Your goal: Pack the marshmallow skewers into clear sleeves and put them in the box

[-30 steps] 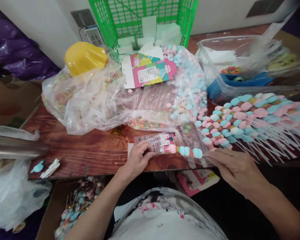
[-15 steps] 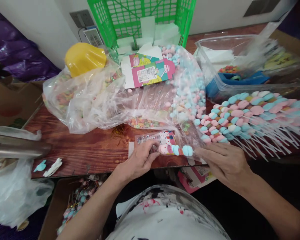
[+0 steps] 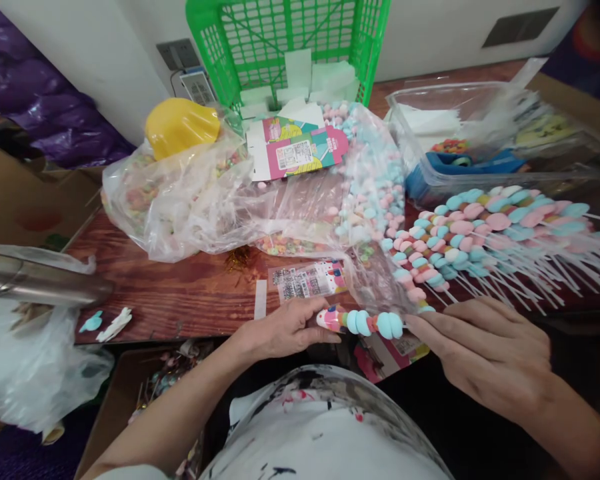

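Observation:
My right hand (image 3: 485, 353) pinches the white stick of a marshmallow skewer (image 3: 363, 323), held level in front of my body. Blue marshmallows and small orange and green gummies are threaded along it. At the skewer's left end, my left hand (image 3: 287, 327) is closed on a clear printed candy bag (image 3: 331, 319), which covers the tip. How far the bag reaches along the skewer is hard to make out. Just beyond my hands, another printed bag (image 3: 307, 281) lies flat on the table. A pile of finished-looking marshmallow skewers (image 3: 480, 230) lies to the right, sticks toward me.
Large clear bags of gummies (image 3: 165, 207) and marshmallows (image 3: 375, 173) cover the table's middle, with a printed card (image 3: 295, 157) on top. Behind stands a green basket (image 3: 290, 30). A clear plastic bin (image 3: 460, 177) sits back right; a steel flask (image 3: 45, 277) lies left.
Both hands and the skewer have come nearer to my body, past the table's front edge. The printed bag on the table now shows more fully. The camera view has shifted slightly.

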Tool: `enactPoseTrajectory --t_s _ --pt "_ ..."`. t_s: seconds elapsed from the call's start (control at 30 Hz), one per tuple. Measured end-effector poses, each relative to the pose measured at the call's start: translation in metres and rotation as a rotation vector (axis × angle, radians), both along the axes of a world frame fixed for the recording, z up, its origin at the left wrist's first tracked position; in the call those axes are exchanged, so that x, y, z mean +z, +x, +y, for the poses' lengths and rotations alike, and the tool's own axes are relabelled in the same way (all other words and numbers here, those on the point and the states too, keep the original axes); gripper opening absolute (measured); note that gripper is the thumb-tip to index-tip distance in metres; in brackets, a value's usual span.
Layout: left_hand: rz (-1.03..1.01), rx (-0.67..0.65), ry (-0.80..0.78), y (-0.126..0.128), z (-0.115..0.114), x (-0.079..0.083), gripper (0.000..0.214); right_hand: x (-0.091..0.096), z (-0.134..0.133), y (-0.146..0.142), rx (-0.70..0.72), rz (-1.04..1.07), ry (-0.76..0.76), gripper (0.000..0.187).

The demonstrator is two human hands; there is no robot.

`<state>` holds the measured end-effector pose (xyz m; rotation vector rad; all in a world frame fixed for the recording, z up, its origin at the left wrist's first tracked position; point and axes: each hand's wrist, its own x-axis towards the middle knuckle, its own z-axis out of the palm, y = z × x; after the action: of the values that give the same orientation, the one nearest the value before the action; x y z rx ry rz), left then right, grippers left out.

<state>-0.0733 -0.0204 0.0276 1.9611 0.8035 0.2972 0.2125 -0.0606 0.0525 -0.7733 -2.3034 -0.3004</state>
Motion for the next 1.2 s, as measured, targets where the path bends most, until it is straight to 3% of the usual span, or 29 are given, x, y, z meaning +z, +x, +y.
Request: enactPoseTrajectory --t_s 0.23,0.4,0.63,0.77,0.87,0.97,1.07,1.2 --pt "0.01 -0.076 -0.028 0.016 -0.004 -0.004 0.034 0.002 0.003 0.0 0.097 -0.124 -0.025 0.028" --pt "-0.036 -0.096 -0.067 0.027 -0.006 -0.004 0.033 0.005 0.013 -0.01 0.153 -0.249 -0.115 0.023" --pt "-0.097 -0.072 -0.088 0.047 -0.006 -0.004 0.03 -0.005 0.014 -0.036 0.164 -0.315 -0.283 0.021" --pt "-0.189 -0.023 -0.206 0.046 -0.006 -0.001 0.034 -0.009 0.018 -0.038 0.171 -0.344 -0.371 0.011" --pt "-0.229 0.02 -0.344 0.037 -0.009 0.0 0.048 -0.007 0.021 -0.03 0.12 -0.337 -0.408 0.022" --pt "-0.182 0.049 -0.415 0.031 -0.012 -0.002 0.033 -0.001 0.024 -0.021 0.061 -0.304 -0.434 0.03" --pt "-0.176 0.097 -0.423 0.032 -0.014 -0.005 0.028 0.005 0.027 -0.018 0.008 -0.257 -0.545 0.026" --pt "-0.251 0.117 -0.395 0.042 -0.015 -0.005 0.026 0.004 0.028 -0.028 0.057 -0.192 -0.701 0.026"
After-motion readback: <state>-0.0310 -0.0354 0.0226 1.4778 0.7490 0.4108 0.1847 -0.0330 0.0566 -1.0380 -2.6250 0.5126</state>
